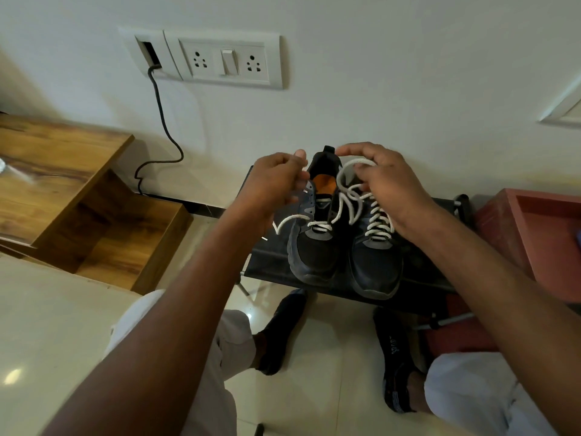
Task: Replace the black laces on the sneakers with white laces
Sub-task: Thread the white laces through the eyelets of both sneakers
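Two black sneakers stand side by side on a dark low rack [270,269], toes toward me. The left sneaker [314,250] has a white lace [341,202] threaded only through its lowest eyelets, with loose ends trailing to both sides. The right sneaker [377,265] is laced up with a white lace [379,223]. My left hand [276,180] pinches one end of the loose lace above the left sneaker's collar. My right hand [386,187] holds a loop of the other end over the right sneaker's tongue. No black laces are in view.
A wooden stepped cabinet [63,190] stands at the left. A red box [540,237] sits right of the rack. A black cable [163,121] hangs from a wall socket panel [226,59]. My feet in black socks [283,335] rest on the glossy tile floor.
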The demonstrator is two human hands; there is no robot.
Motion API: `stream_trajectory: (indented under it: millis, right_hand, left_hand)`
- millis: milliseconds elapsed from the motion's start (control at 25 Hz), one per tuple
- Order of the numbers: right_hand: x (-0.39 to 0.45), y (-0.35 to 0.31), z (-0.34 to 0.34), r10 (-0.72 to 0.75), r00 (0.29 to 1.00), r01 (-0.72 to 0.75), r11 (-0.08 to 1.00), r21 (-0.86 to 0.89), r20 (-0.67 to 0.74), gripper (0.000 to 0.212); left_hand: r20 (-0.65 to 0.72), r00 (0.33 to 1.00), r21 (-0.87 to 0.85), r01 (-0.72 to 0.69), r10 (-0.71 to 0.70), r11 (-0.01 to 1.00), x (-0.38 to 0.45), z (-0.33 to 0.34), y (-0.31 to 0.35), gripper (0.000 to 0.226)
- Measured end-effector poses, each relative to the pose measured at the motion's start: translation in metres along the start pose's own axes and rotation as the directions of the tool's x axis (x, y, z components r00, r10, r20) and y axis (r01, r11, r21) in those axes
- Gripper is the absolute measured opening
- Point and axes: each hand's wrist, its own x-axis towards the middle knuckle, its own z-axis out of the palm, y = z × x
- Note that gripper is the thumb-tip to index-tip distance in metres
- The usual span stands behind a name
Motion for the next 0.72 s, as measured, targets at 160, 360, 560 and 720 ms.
stream_trajectory:
  millis: [160,360,560,720]
  right_hand:
    - [0.004,0.004,0.008,0.112,0.975,-0.176,0.913,0.367,0.19,0.044]
    - [0.013,0.009,0.016,0.193,0.952,-0.243,0.948,0.206,0.236,0.032]
    - [0.012,0.02,0.021,0.199,0.963,-0.218,0.972,0.09,0.179,0.044]
    - [0.019,0.037,0.016,0.176,0.965,-0.192,0.979,0.063,0.195,0.021]
  left_hand:
    - [-0.019,0.963,-0.007,-0.268,0.268,0.963,0.007,0.004,0.007,0.024]
    - [0.106,0.968,0.082,-0.238,0.229,0.968,0.018,0.007,0.004,0.034]
    - [0.218,0.976,0.137,-0.046,0.015,0.989,0.03,0.006,-0.003,0.032]
    - [0.163,0.986,0.107,0.026,-0.044,0.994,0.041,0.003,-0.007,0.018]
